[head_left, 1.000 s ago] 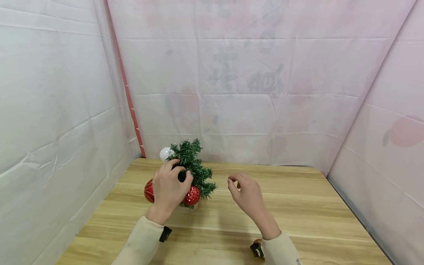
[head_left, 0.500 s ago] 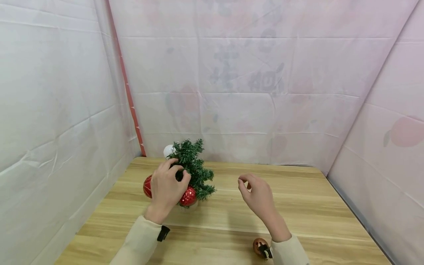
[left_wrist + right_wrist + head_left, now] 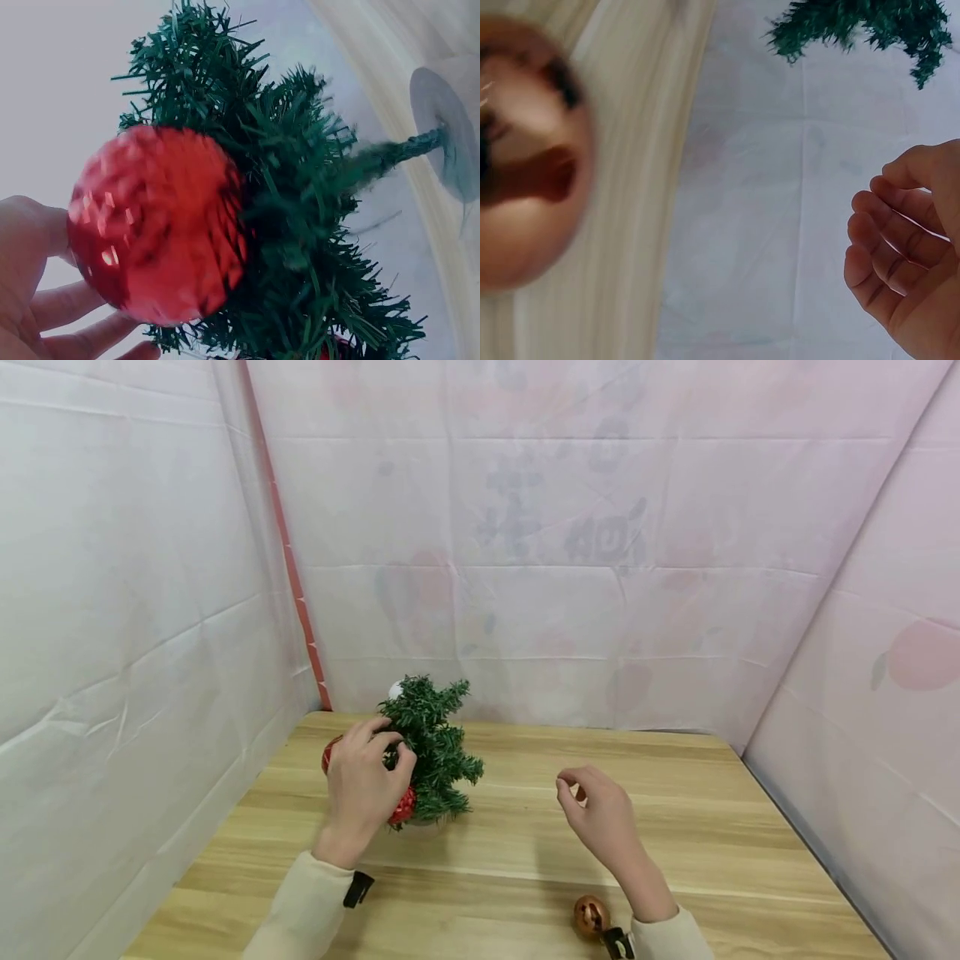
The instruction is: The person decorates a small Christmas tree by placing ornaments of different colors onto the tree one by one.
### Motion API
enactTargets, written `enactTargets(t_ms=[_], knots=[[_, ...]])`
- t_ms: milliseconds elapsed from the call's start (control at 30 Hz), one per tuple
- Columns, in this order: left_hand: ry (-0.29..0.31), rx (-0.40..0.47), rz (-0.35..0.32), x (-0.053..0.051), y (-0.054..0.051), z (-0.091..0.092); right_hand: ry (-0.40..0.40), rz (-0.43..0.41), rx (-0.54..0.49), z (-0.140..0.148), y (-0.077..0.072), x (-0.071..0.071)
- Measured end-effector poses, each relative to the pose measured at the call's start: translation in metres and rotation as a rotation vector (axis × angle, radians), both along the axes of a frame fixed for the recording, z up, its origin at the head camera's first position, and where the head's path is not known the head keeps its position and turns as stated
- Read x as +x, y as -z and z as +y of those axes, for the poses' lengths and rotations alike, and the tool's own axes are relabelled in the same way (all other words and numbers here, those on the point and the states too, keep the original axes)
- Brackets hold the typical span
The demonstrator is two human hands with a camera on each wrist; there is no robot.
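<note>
My left hand is at the near left side of a small artificial Christmas tree, thumb and fingers curled at its branches. In the left wrist view, a shiny red textured bauble covers part of the thumb and fingers, so their contact is partly hidden. The same bauble shows low on the tree beside the thumb. A second red bauble peeks out behind the hand, and a white one behind the top. My right hand hovers over the table, loosely curled, with nothing visible in it.
On the wooden table, a copper-coloured bauble lies near my right wrist. Pale cloth walls enclose the table at the back and both sides. The tree stands on a light round base.
The tree has turned: its near red bauble went left and the white one went right, partly behind the branches. My left hand shifted slightly left, my right hand drifted right, uncovering the copper-coloured bauble.
</note>
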State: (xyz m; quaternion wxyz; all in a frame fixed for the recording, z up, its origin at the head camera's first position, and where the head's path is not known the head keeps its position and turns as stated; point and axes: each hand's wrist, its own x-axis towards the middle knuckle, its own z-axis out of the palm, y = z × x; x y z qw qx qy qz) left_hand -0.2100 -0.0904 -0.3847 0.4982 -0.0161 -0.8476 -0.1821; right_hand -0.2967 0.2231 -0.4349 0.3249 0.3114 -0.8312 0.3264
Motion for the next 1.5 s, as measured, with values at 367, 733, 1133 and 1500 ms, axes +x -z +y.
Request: enactTargets(t_ms=[367,733,1133,1500], knots=[[-0.031,-0.021,0.007,0.005,0.001,-0.011,0.026,-0.062,0.056,0.020,0.017,0.006],[-0.035,-0.026,-0.005,0.005,0.003,-0.015,-0.051,-0.053,0.092,0.044,0.034,0.017],[-0.074,-0.028,-0.013,0.005,0.006,-0.015,-0.119,-0.076,0.090,0.061,0.051,0.029],[-0.128,0.005,-0.017,0.006,0.007,-0.006,-0.233,-0.150,0.099,0.077,0.059,0.021]])
